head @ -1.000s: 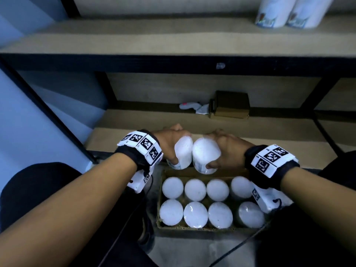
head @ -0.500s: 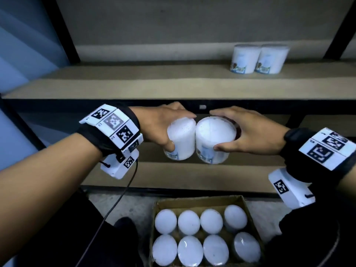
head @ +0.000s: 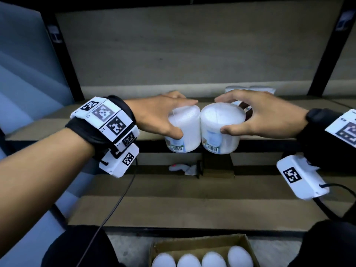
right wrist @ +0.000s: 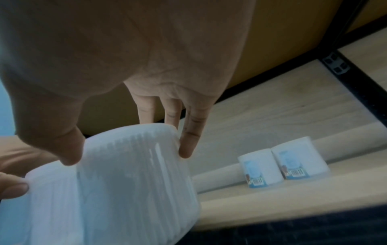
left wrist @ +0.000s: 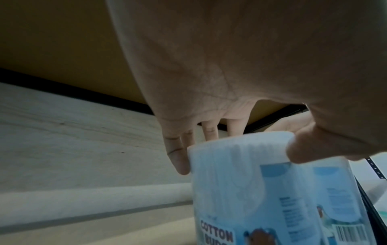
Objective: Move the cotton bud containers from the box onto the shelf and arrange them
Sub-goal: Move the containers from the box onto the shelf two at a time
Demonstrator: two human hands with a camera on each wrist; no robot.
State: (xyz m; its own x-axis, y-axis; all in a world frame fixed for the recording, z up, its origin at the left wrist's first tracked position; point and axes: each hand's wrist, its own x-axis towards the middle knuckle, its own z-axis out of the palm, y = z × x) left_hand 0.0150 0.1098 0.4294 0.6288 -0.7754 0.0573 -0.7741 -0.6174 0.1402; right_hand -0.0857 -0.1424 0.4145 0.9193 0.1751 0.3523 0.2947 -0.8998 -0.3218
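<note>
Left hand (head: 159, 116) grips the left tub (head: 183, 130) from above, thumb on the near side and fingers (left wrist: 178, 157) curled over the far rim; right hand (head: 258, 114) grips the right tub (head: 221, 130) the same way, thumb near, fingers (right wrist: 188, 142) behind. The two tubs are upright, side by side and touching, held in the air in front of the shelf (head: 77, 120) at about the height of its front edge. Each shows a blue label with a barcode near its base. Two more tubs (right wrist: 282, 164) stand together on the shelf toward the back right, largely hidden behind the right hand in the head view. Below, the box (head: 198, 243) sits on the floor with further tubs, white lids (head: 213, 259) up. A small carton (head: 217, 164) rests on the lower shelf.
</note>
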